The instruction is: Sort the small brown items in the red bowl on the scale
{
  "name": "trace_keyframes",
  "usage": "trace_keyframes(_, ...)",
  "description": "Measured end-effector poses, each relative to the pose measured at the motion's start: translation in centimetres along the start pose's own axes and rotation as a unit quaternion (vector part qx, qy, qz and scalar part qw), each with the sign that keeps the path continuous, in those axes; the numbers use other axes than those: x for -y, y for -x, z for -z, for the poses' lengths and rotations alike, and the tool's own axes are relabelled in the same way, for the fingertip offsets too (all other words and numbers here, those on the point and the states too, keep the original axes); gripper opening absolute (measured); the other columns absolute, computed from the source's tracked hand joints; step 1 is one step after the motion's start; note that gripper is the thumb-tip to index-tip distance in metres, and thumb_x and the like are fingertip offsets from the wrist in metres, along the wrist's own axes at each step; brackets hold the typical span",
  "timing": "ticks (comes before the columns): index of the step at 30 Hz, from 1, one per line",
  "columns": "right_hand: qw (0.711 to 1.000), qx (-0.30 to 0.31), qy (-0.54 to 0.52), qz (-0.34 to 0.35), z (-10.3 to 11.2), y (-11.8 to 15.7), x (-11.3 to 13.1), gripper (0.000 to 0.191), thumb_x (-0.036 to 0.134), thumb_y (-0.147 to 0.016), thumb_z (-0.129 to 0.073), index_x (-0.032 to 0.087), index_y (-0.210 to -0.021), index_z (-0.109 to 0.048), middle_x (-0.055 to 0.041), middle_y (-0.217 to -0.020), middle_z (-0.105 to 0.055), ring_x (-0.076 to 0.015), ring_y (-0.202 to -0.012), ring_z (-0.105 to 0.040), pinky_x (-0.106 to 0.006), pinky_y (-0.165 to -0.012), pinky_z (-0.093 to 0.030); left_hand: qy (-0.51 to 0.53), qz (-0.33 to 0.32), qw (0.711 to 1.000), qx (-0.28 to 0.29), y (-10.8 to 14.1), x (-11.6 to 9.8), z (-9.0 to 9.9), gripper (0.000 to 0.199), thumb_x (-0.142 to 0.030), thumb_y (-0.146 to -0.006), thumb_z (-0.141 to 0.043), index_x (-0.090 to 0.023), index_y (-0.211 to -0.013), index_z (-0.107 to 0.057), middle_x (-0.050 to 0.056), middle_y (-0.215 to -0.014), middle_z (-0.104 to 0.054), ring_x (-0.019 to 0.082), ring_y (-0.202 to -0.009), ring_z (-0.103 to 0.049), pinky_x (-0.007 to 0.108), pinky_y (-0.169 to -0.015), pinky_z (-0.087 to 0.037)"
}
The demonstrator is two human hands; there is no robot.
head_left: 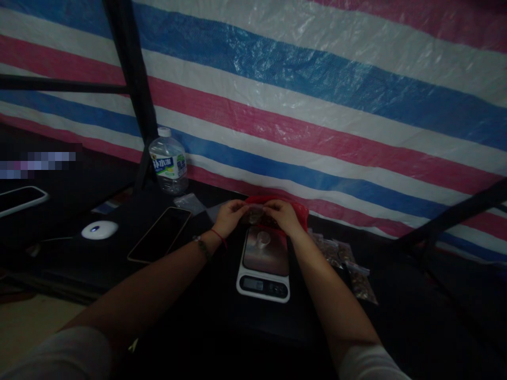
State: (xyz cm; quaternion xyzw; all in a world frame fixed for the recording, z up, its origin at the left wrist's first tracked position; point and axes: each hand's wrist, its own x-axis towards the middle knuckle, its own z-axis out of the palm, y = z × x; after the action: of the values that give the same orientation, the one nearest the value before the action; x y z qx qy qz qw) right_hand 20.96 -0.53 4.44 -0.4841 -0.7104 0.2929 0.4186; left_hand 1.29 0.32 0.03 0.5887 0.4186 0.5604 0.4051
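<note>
Between my two hands is a small clear plastic bag (254, 215), pinched at its edges above the far end of a kitchen scale. My left hand (230, 216) grips its left side, and my right hand (283, 215) has the right side. The dim light hides what is in the bag. The scale (264, 253) is white with a metal plate, and a small round clear piece (263, 239) rests on that plate. Just behind my hands is a red plastic basket (301, 214), its contents mostly covered. Filled zip bags (360, 279) with brownish bits lie right of my right forearm.
A large plastic bottle (169, 163) stands at the back left, near flat clear bags (190, 205). A dark phone (161, 235) and a white rounded device (100, 229) lie on the left. Another phone (21, 199) is farther left. Striped sheeting (277, 116) hangs behind the table.
</note>
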Motion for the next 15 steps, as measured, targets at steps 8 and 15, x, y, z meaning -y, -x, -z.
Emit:
trace_keyframes(8, 0.998, -0.009, 0.053, 0.021, -0.44, 0.09, 0.88, 0.017, 0.030, -0.079, -0.054, 0.017, -0.077, -0.065, -0.0025, -0.075, -0.064, -0.0162, -0.069, -0.057, -0.027, -0.065, -0.044, -0.004, -0.022, 0.999, 0.028, 0.16, 0.09, 0.06, 0.030, -0.045, -0.076, -0.064, -0.016, -0.083, -0.068, 0.004, -0.079, -0.070, 0.017, -0.072, -0.064, 0.029, -0.068, -0.052)
trace_keyframes(15, 0.998, -0.003, 0.041, 0.047, -0.71, 0.26, 0.45, 0.016, 0.032, -0.079, -0.061, 0.017, -0.081, -0.067, -0.0040, -0.082, -0.067, -0.0175, -0.076, -0.060, -0.029, -0.071, -0.045, -0.009, -0.032, 0.999, 0.018, 0.28, -0.07, 0.14, 0.027, -0.043, -0.076, -0.064, -0.016, -0.080, -0.068, 0.004, -0.077, -0.071, 0.017, -0.070, -0.064, 0.028, -0.066, -0.052)
